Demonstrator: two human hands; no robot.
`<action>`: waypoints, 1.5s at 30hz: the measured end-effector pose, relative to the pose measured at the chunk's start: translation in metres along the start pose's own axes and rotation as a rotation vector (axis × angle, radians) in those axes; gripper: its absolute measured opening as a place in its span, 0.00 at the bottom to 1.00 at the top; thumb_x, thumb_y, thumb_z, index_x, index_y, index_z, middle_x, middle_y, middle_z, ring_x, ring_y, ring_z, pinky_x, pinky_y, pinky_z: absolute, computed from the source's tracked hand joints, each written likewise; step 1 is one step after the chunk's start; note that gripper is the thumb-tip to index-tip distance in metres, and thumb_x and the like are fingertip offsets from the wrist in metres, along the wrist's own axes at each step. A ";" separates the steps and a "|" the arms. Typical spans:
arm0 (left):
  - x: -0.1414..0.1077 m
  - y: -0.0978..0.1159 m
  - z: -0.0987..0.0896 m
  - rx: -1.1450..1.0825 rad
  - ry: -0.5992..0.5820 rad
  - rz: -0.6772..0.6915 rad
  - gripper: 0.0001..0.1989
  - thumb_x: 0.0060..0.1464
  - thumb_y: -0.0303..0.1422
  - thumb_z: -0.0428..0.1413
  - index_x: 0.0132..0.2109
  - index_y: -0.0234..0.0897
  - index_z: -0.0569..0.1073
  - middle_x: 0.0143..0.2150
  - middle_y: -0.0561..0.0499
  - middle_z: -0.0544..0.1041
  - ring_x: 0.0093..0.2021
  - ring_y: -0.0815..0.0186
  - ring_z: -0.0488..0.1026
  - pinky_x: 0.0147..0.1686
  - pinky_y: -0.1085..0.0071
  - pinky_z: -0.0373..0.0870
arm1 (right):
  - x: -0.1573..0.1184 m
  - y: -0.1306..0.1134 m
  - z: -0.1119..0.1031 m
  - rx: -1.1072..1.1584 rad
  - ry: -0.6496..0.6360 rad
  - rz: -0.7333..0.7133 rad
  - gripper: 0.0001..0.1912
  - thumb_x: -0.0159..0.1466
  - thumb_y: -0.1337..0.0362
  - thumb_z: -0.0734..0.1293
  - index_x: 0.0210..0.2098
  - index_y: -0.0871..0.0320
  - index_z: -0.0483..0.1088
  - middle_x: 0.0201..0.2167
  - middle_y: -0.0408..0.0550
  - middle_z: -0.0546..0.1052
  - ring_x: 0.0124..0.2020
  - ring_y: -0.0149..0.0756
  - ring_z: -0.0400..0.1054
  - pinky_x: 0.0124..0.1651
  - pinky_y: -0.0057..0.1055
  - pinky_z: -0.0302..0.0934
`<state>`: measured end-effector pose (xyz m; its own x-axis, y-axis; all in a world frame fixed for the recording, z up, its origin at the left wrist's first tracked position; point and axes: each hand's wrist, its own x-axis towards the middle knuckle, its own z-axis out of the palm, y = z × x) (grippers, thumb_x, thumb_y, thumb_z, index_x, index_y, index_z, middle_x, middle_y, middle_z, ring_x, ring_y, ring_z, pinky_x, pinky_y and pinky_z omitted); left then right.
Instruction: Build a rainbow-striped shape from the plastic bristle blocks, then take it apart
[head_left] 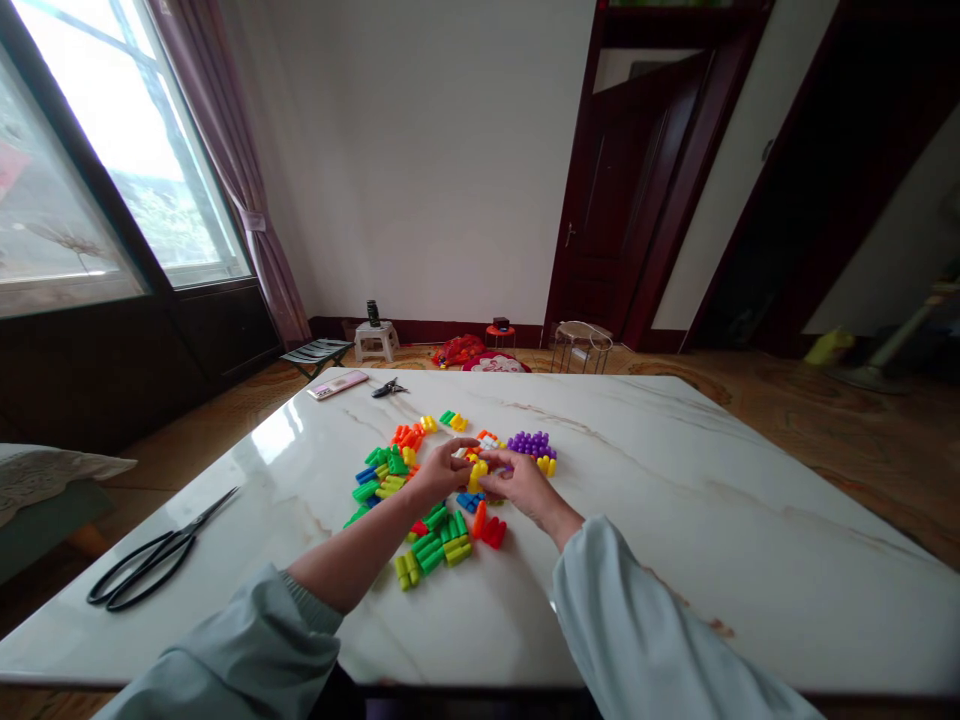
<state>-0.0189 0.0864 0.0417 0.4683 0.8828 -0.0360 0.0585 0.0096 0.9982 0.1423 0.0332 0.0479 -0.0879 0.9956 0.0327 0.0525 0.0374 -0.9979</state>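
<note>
Yellow block is gripped between the left hand and right hand, both partly curled.

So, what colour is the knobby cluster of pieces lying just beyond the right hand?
The knobby cluster is purple, as the head view shows best.

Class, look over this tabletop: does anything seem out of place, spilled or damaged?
Nothing looks spilled or damaged. The black scissors seem the odd item: they lie at the left of the white table, apart from the colourful plastic blocks, a cutting tool among toy-like pieces' company.
</note>
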 end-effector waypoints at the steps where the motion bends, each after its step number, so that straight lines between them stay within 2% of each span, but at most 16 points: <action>1: 0.002 -0.002 -0.001 -0.012 0.011 -0.006 0.33 0.40 0.34 0.65 0.54 0.31 0.66 0.25 0.54 0.76 0.23 0.70 0.72 0.26 0.74 0.68 | 0.001 0.002 0.002 -0.009 -0.004 -0.012 0.24 0.50 0.61 0.72 0.46 0.60 0.72 0.35 0.47 0.77 0.27 0.32 0.71 0.32 0.32 0.70; 5: 0.006 -0.008 -0.001 -0.055 0.056 -0.027 0.31 0.39 0.35 0.66 0.52 0.31 0.69 0.26 0.53 0.76 0.25 0.69 0.74 0.28 0.73 0.70 | 0.005 0.004 0.006 -0.168 0.072 -0.076 0.19 0.49 0.60 0.72 0.40 0.60 0.73 0.29 0.45 0.77 0.25 0.32 0.70 0.28 0.29 0.66; 9: 0.007 -0.008 0.002 -0.108 0.056 -0.056 0.28 0.39 0.35 0.67 0.49 0.33 0.71 0.35 0.48 0.77 0.31 0.67 0.76 0.33 0.71 0.72 | 0.008 0.006 -0.002 -0.370 0.190 -0.122 0.15 0.47 0.64 0.72 0.35 0.60 0.72 0.26 0.44 0.76 0.25 0.32 0.69 0.28 0.27 0.64; 12: 0.005 -0.006 0.002 -0.023 0.050 -0.077 0.28 0.39 0.35 0.67 0.49 0.35 0.71 0.40 0.46 0.77 0.34 0.66 0.76 0.32 0.71 0.72 | 0.010 0.015 -0.022 -0.461 0.268 -0.114 0.13 0.48 0.64 0.71 0.34 0.59 0.71 0.27 0.44 0.76 0.28 0.33 0.70 0.30 0.27 0.63; 14: 0.004 -0.006 0.000 0.063 0.066 -0.079 0.27 0.40 0.35 0.66 0.49 0.35 0.72 0.41 0.45 0.77 0.34 0.66 0.76 0.31 0.72 0.71 | 0.009 0.024 -0.044 -0.568 0.371 -0.075 0.12 0.48 0.65 0.70 0.33 0.58 0.71 0.30 0.45 0.77 0.30 0.33 0.70 0.33 0.27 0.63; 17: 0.004 -0.007 -0.003 0.120 0.087 -0.084 0.24 0.42 0.34 0.64 0.49 0.34 0.73 0.40 0.45 0.76 0.32 0.66 0.75 0.30 0.71 0.71 | 0.003 0.040 -0.077 -0.772 0.593 0.097 0.13 0.47 0.66 0.71 0.33 0.58 0.70 0.31 0.46 0.77 0.33 0.35 0.71 0.35 0.28 0.61; 21: 0.005 -0.010 -0.007 0.155 0.098 -0.074 0.22 0.44 0.34 0.62 0.48 0.32 0.73 0.39 0.45 0.77 0.32 0.66 0.75 0.30 0.71 0.71 | -0.003 0.054 -0.100 -0.885 0.669 0.236 0.10 0.48 0.66 0.71 0.30 0.57 0.69 0.29 0.46 0.76 0.32 0.35 0.70 0.32 0.27 0.59; 25: 0.005 -0.013 -0.010 0.273 0.047 -0.034 0.20 0.43 0.35 0.61 0.45 0.32 0.75 0.39 0.45 0.78 0.32 0.65 0.75 0.30 0.70 0.72 | 0.000 0.061 -0.101 -0.896 0.666 0.203 0.10 0.50 0.67 0.71 0.31 0.57 0.68 0.30 0.45 0.76 0.33 0.35 0.70 0.33 0.26 0.58; 29: 0.005 -0.014 -0.012 0.489 0.003 0.063 0.17 0.45 0.34 0.58 0.43 0.32 0.77 0.39 0.45 0.79 0.33 0.63 0.75 0.33 0.69 0.72 | 0.007 0.064 -0.098 -0.929 0.666 0.149 0.10 0.51 0.67 0.70 0.33 0.57 0.68 0.33 0.47 0.77 0.35 0.35 0.71 0.36 0.27 0.59; 34: 0.003 -0.012 -0.013 0.656 0.011 0.141 0.14 0.46 0.32 0.56 0.42 0.35 0.78 0.38 0.48 0.80 0.36 0.63 0.75 0.38 0.70 0.71 | 0.009 0.066 -0.098 -0.924 0.663 0.093 0.13 0.53 0.69 0.68 0.39 0.60 0.68 0.38 0.50 0.77 0.38 0.35 0.71 0.42 0.28 0.60; 38: 0.000 -0.008 -0.016 0.750 0.061 0.153 0.14 0.45 0.27 0.54 0.40 0.34 0.79 0.35 0.48 0.80 0.34 0.64 0.75 0.38 0.70 0.69 | 0.004 0.059 -0.096 -0.961 0.731 0.110 0.15 0.53 0.68 0.68 0.42 0.60 0.68 0.41 0.54 0.75 0.42 0.39 0.70 0.41 0.29 0.60; 41: -0.004 -0.001 -0.020 0.797 0.024 0.147 0.13 0.45 0.27 0.55 0.40 0.35 0.79 0.35 0.48 0.80 0.33 0.64 0.75 0.37 0.71 0.69 | 0.001 0.049 -0.093 -0.948 0.778 0.134 0.13 0.56 0.67 0.66 0.41 0.58 0.69 0.40 0.53 0.76 0.40 0.38 0.70 0.37 0.30 0.59; 43: -0.007 0.004 -0.024 0.854 -0.034 0.135 0.14 0.44 0.27 0.55 0.40 0.35 0.79 0.34 0.48 0.80 0.33 0.64 0.74 0.35 0.72 0.68 | 0.001 0.042 -0.088 -0.921 0.759 0.123 0.11 0.56 0.67 0.65 0.40 0.58 0.70 0.38 0.51 0.76 0.38 0.37 0.71 0.36 0.29 0.59; 45: -0.008 0.010 -0.029 0.946 -0.040 0.108 0.15 0.44 0.25 0.54 0.39 0.35 0.80 0.33 0.49 0.79 0.33 0.64 0.74 0.34 0.73 0.67 | 0.002 0.037 -0.082 -0.897 0.701 0.090 0.10 0.56 0.68 0.64 0.38 0.57 0.71 0.37 0.49 0.77 0.38 0.36 0.71 0.37 0.29 0.59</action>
<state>-0.0479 0.0927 0.0529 0.5416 0.8399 0.0351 0.6943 -0.4704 0.5448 0.2254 0.0440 0.0160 0.5124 0.8159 0.2679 0.7466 -0.2692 -0.6084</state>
